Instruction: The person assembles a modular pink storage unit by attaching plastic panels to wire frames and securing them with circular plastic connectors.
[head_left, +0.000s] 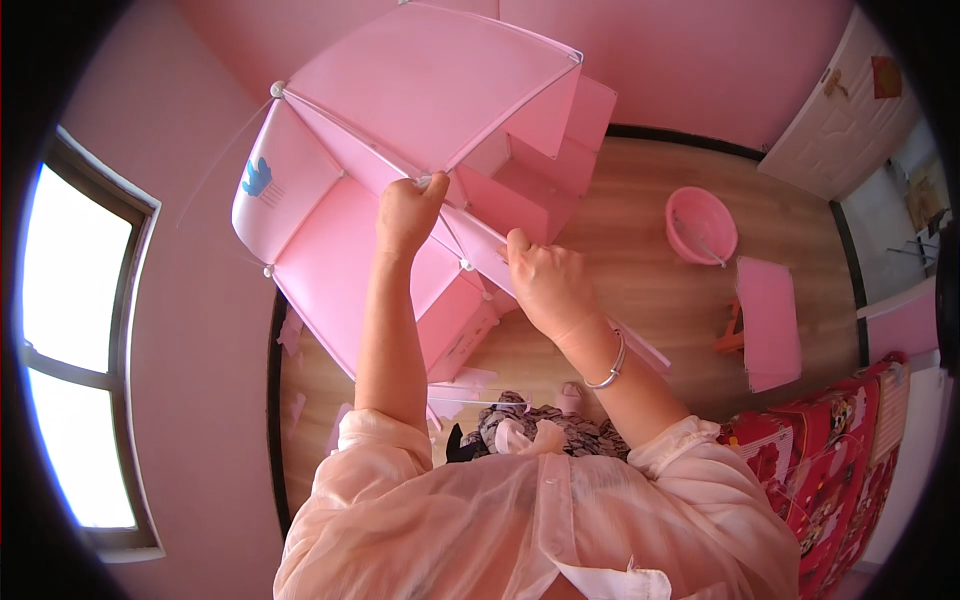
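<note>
In front of me stands a pink cube storage cabinet [430, 75] built of plastic panels with thin frames and white corner connectors. My left hand [408, 220] is closed around its front top edge, at a white connector [424, 182]. Lower and to the right, my right hand [550, 285] grips the edge of a narrow-looking pink panel [483, 245], seen nearly edge-on. Its fingertips are partly hidden behind the hand. A blue cloud print [257, 177] marks the cabinet's left panel. Open compartments show on both sides of my left hand.
A pink basin [701, 226] sits on the wood floor to the right, near a loose pink panel [769, 325] leaning on an orange stool [732, 325]. Red patterned bedding [815, 450] lies at lower right. A window [80, 350] is at left, a white door [835, 105] at far right.
</note>
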